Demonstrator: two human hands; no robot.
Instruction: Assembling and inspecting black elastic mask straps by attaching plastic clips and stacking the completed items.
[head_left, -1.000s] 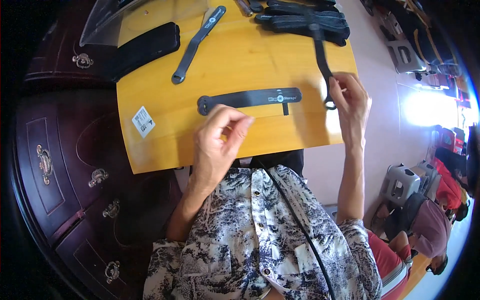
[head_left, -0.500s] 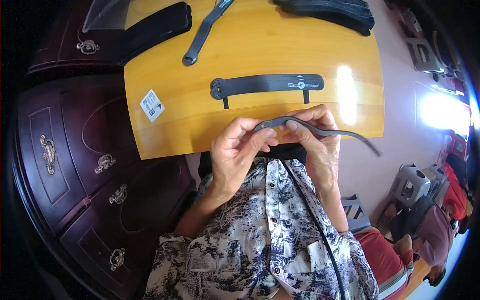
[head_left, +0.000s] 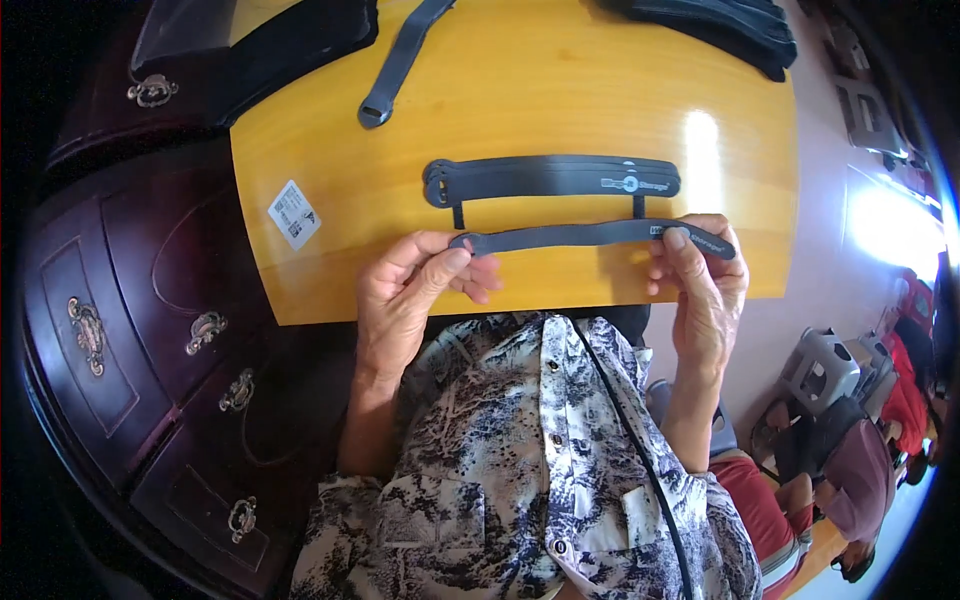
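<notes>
A dark grey hook-and-loop strap [head_left: 560,236] is stretched out level between my two hands, just above the near part of the table. My left hand [head_left: 405,290] pinches its rounded, slotted end between thumb and fingers. Toward the other end, which carries pale print, my right hand [head_left: 705,285] grips it with the thumb on top. Right behind it lies a neat stack of similar straps [head_left: 550,180], their slotted ends at the left. Two short black bands poke out from under that stack. One more strap [head_left: 400,60] lies slanted farther back.
The yellow wooden table [head_left: 520,110] bears a white label [head_left: 294,215] at left. Black fabric bundles lie at the far left [head_left: 300,60] and far right [head_left: 720,30]. Dark drawers [head_left: 110,330] stand at left. Seated people [head_left: 850,470] and grey stools [head_left: 825,370] are at right.
My hands have moved apart, pulling the bent strap out nearly straight. My right hand has shifted to its printed end; the left still holds the slotted end.
</notes>
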